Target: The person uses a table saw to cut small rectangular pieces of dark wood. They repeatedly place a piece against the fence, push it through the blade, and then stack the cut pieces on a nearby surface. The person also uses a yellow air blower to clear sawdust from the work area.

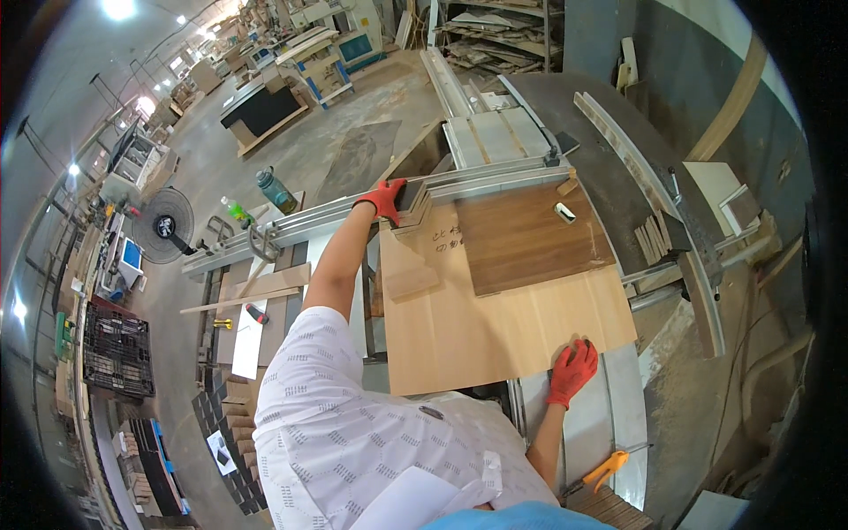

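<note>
My left hand (pixel 382 202), in a red glove, is closed around a small stack of short boards (pixel 414 208) with a dark top face. The stack is against the long metal fence (pixel 327 217). Below it lies a large light wood panel (pixel 495 344) on the saw table. My right hand (pixel 573 371), also red-gloved, rests over the panel's near edge, its fingers slightly bent and holding nothing visible. A darker brown board (pixel 534 238) lies on the panel, with a small white and black object (pixel 564 212) on top. A smaller light piece (pixel 409 265) is beside it.
Wood strips (pixel 252 299) and a red-and-black handled tool (pixel 256 314) lie to the left. A blue bottle (pixel 276 192) and a fan (pixel 165 225) stand beyond. An orange-handled tool (pixel 606 469) is near my right arm. Small blocks (pixel 654 238) sit at the right rail.
</note>
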{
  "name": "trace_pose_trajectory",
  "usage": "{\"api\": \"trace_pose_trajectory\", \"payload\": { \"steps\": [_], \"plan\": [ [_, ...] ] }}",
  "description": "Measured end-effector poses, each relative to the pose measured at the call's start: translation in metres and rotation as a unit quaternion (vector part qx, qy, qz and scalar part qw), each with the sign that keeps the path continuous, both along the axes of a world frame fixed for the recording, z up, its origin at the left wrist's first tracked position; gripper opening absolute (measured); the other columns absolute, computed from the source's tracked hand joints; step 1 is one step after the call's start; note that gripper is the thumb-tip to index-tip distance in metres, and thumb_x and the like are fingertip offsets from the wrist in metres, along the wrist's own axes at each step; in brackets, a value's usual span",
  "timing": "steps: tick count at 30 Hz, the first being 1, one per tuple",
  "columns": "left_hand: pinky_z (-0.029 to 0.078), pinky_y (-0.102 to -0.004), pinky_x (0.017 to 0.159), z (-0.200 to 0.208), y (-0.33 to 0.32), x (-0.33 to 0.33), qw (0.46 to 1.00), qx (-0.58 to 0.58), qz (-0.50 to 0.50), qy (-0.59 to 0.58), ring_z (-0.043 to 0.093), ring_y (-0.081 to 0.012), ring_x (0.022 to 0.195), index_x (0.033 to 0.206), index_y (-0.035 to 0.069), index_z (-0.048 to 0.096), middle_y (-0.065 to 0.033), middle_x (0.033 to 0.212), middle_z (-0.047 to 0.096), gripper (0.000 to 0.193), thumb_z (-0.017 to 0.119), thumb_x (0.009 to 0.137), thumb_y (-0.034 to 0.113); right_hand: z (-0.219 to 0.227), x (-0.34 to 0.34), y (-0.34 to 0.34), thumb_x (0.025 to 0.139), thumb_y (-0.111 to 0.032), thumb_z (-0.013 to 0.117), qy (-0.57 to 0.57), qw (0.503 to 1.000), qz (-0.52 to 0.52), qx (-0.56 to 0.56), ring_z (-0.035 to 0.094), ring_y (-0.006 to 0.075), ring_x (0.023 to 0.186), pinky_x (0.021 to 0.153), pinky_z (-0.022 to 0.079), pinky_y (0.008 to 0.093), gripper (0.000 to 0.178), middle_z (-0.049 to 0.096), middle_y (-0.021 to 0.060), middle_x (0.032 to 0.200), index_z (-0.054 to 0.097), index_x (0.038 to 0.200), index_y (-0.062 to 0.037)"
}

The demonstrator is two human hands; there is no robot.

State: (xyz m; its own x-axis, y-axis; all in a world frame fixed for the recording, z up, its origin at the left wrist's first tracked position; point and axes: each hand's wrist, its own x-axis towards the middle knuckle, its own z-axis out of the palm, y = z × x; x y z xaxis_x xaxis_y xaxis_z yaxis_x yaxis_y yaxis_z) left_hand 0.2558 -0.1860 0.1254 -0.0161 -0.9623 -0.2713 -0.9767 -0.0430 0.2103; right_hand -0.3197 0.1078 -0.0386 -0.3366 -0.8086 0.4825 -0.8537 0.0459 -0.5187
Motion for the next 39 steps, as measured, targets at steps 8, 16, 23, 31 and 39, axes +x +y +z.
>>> {"api": "trace_pose_trajectory", "payload": {
  "steps": [8, 16, 23, 31, 39],
  "plan": [
    [0.048, -0.0543, 0.112, -0.004, 0.004, 0.002, 0.999, -0.029, -0.007, 0.040, 0.052, -0.0510, 0.136, 0.164, 0.035, 0.029, -0.0269, 0.159, 0.037, 0.127, 0.095, 0.057, 0.023, -0.001, -0.001, 0.000, 0.096, -0.020, 0.067, -0.011, 1.000, 0.013, 0.001, 0.056, 0.0382, 0.129, 0.111, 0.043, 0.0520, 0.031, 0.064, 0.0155, 0.137, 0.067, 0.123, -0.0061],
    [0.043, -0.0530, 0.118, -0.020, 0.000, 0.020, 0.995, -0.080, -0.037, 0.035, 0.043, -0.0527, 0.145, 0.169, 0.028, 0.018, -0.0287, 0.167, 0.027, 0.142, 0.102, 0.054, 0.030, -0.004, 0.003, 0.000, 0.096, -0.020, 0.067, -0.017, 1.000, 0.004, 0.007, 0.055, 0.0371, 0.132, 0.113, 0.041, 0.0523, 0.030, 0.064, 0.0153, 0.139, 0.068, 0.123, -0.0060],
    [0.038, -0.0475, 0.121, -0.031, 0.021, 0.047, 0.957, -0.113, -0.011, 0.265, 0.030, -0.0343, 0.159, 0.170, 0.010, -0.007, -0.0223, 0.175, 0.019, 0.154, 0.103, 0.063, 0.019, -0.011, -0.004, -0.004, 0.094, -0.019, 0.068, -0.009, 1.000, -0.003, 0.007, 0.056, 0.0362, 0.133, 0.115, 0.039, 0.0523, 0.032, 0.065, 0.0141, 0.139, 0.069, 0.123, -0.0071],
    [0.039, -0.0431, 0.121, -0.066, 0.049, 0.066, 0.909, -0.198, -0.034, 0.365, 0.030, -0.0258, 0.158, 0.172, 0.012, 0.000, -0.0117, 0.178, 0.016, 0.144, 0.100, 0.069, 0.022, 0.007, 0.028, -0.035, 0.093, -0.017, 0.070, -0.055, 0.995, 0.042, -0.071, 0.059, 0.0372, 0.122, 0.117, 0.036, 0.0561, 0.034, 0.069, 0.0121, 0.127, 0.067, 0.123, -0.0022],
    [0.031, -0.0386, 0.124, -0.117, 0.058, 0.020, 0.681, -0.365, 0.160, 0.614, 0.045, -0.0233, 0.148, 0.158, 0.005, 0.048, -0.0100, 0.160, 0.052, 0.058, 0.036, 0.115, 0.042, 0.071, 0.205, -0.227, 0.110, -0.020, 0.048, -0.419, 0.820, 0.389, -0.019, 0.061, 0.0262, 0.126, 0.111, 0.045, 0.0386, 0.035, 0.068, 0.0109, 0.130, 0.063, 0.135, -0.0009]
  ]
}}
